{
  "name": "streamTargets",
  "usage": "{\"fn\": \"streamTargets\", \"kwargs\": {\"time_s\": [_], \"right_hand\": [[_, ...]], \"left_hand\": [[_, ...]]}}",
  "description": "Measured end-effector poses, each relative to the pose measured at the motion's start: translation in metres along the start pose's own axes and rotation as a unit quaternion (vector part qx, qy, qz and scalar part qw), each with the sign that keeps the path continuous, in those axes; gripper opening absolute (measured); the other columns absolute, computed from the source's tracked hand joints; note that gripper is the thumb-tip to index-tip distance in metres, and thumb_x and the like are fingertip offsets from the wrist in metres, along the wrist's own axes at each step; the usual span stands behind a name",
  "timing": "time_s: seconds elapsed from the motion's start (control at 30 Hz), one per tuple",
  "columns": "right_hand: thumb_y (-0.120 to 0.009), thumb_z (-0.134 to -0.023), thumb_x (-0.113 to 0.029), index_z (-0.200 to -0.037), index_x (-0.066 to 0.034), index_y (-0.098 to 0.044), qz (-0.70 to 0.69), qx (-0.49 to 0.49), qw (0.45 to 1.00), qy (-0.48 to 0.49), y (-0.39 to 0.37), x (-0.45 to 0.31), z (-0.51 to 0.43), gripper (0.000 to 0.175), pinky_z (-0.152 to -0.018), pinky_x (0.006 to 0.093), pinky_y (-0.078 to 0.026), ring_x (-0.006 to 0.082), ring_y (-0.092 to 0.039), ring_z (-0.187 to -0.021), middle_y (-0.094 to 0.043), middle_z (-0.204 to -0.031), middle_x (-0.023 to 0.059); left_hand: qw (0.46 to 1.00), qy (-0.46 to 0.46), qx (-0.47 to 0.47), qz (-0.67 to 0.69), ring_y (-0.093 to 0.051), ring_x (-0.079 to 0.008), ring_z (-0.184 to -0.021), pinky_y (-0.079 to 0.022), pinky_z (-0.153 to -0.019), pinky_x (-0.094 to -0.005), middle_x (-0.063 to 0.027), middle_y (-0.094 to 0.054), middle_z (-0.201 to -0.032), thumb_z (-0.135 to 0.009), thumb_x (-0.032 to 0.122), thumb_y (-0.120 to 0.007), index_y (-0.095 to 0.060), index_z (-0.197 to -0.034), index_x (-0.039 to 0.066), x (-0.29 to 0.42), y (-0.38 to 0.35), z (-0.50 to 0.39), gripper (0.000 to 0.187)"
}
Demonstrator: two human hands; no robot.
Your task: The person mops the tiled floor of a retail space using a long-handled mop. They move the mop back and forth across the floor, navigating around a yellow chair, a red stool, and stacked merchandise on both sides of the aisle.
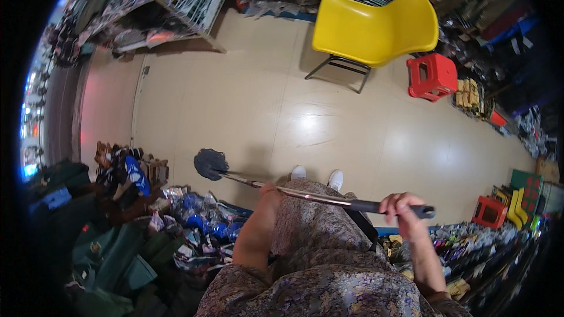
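A mop slants across my front, its metal pole [308,195] running from lower right to upper left. My right hand [406,211] wraps around the dark grip [368,205] near its end. Farther down the pole, my left hand [270,188] is closed around the metal part; its fingers are partly hidden. The dark grey string mop head [211,164] is at the far end, over the tiled floor [229,97] to my left. Whether it presses on the floor is hard to tell. My white shoes [335,179] show just beyond the pole.
A yellow chair [357,31] on dark metal legs stands ahead, beside a red plastic stool [434,77]. A white wire rack [194,0] is at the upper left. Bagged goods [198,211] and a wooden rack [158,169] border the left side. Another red stool [490,212] stands at right.
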State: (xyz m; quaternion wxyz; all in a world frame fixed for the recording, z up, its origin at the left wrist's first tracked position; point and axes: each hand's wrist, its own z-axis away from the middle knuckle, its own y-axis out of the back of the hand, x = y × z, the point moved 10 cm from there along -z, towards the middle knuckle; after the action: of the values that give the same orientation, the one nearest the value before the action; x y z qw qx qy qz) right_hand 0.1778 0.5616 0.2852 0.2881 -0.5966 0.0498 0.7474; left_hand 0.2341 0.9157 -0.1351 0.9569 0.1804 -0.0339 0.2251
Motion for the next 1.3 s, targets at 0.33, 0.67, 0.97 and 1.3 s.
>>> {"fn": "streamTargets", "kwargs": {"time_s": [0.33, 0.67, 0.97, 1.3], "right_hand": [[-0.059, -0.084, -0.021, -0.061, -0.0093, -0.043, 0.094, 0.074, 0.991, -0.055, 0.06, -0.113, -0.044, 0.03, -0.032, 0.0229, -0.034, 0.0231, -0.055, -0.059, -0.045, -0.052, 0.0073], [-0.058, -0.087, -0.017, -0.066, -0.0052, -0.043, 0.046, 0.075, 0.994, 0.069, 0.055, -0.145, 0.018, 0.028, -0.026, 0.0258, -0.04, 0.0242, -0.051, -0.057, -0.041, -0.053, 0.0081], [-0.064, -0.086, -0.022, -0.065, -0.0066, -0.046, 0.116, 0.131, 0.962, 0.208, 0.028, -0.187, 0.089, 0.031, -0.032, 0.0271, -0.045, 0.021, -0.054, -0.055, -0.048, -0.052, 0.0076], [-0.063, -0.084, -0.018, -0.066, -0.0003, -0.051, 0.297, 0.048, 0.934, 0.191, -0.079, -0.117, 0.003, 0.028, -0.072, 0.0397, -0.051, 0.0309, -0.064, -0.083, -0.062, -0.07, 0.0138]], "left_hand": [[0.98, 0.151, -0.045, -0.125, -0.062, -0.0376, -0.073, -0.053, -0.054, -0.0524, -0.0225, -0.059, -0.097, -0.087, 0.015, -0.049, -0.05, -0.108, 0.0, -0.193, -0.054, 0.085, 0.026], [0.975, 0.192, 0.004, -0.112, -0.063, -0.0274, -0.07, -0.05, -0.051, -0.0489, -0.0144, -0.062, -0.077, -0.087, 0.024, -0.053, -0.06, -0.09, 0.004, -0.203, -0.047, 0.096, 0.022], [0.984, -0.017, -0.158, -0.082, -0.055, -0.0263, -0.054, -0.043, -0.043, -0.0401, -0.0149, -0.056, -0.072, -0.08, 0.009, -0.051, -0.052, -0.087, 0.0, -0.082, -0.181, 0.194, 0.011], [0.922, -0.127, -0.312, -0.193, -0.049, -0.0215, -0.047, -0.043, -0.039, -0.0366, -0.0102, -0.05, -0.067, -0.074, 0.008, -0.053, -0.052, -0.077, 0.0, 0.068, -0.352, 0.169, 0.008]]}}
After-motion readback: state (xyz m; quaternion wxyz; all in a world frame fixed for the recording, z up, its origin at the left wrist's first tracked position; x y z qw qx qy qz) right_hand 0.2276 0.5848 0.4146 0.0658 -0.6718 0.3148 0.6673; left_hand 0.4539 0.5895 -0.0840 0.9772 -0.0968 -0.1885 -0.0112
